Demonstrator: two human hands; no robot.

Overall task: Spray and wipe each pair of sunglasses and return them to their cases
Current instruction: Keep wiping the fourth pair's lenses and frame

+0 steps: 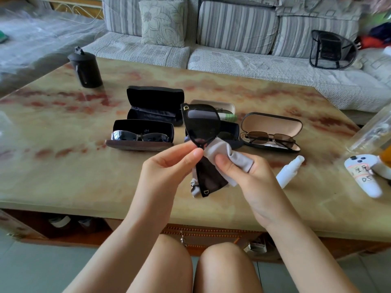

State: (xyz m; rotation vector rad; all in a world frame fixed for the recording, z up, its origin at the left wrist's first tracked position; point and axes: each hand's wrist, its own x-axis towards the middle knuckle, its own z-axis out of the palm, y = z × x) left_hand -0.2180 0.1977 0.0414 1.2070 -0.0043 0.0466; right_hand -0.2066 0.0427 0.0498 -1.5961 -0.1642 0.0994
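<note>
Sofa (232, 60), grey striped, runs along the table's far edge.

Table (63, 176), marbled tan and red top; all task items are on or above it.

Black canister (85, 69) stands upright at the table's far left corner.

Five open cases are grouped at the table's middle:
- Black case (154, 106), far left of the group, no glasses visible inside.
- Dark case (139, 134), nearer the table's front edge, holding silver-framed sunglasses (140, 136).
- Tan-lined case (271, 132), toward the table's right side, holding thin metal-framed sunglasses (270, 138).
- White case (211, 103) and navy case (229, 132), mid-table, both partly hidden; contents cannot be made out.

Left hand (169, 166), above the table's front half, thumb and forefinger pinched on the bridge of the black sunglasses (202, 123).

Right hand (243, 176), just beside the left hand, fingers curled round a grey cloth (239, 157), thumb pressing the cloth against the lower lens.

The black sunglasses are held clear of the table, turned on end: one lens up in front of the navy case, the other down inside the cloth. They are out of any case.

White controller (364, 174) with handwritten labels lies at the table's right edge.

White spray bottle (288, 171) lies on its side on the table's right half, near the front, untouched by either hand.
</note>
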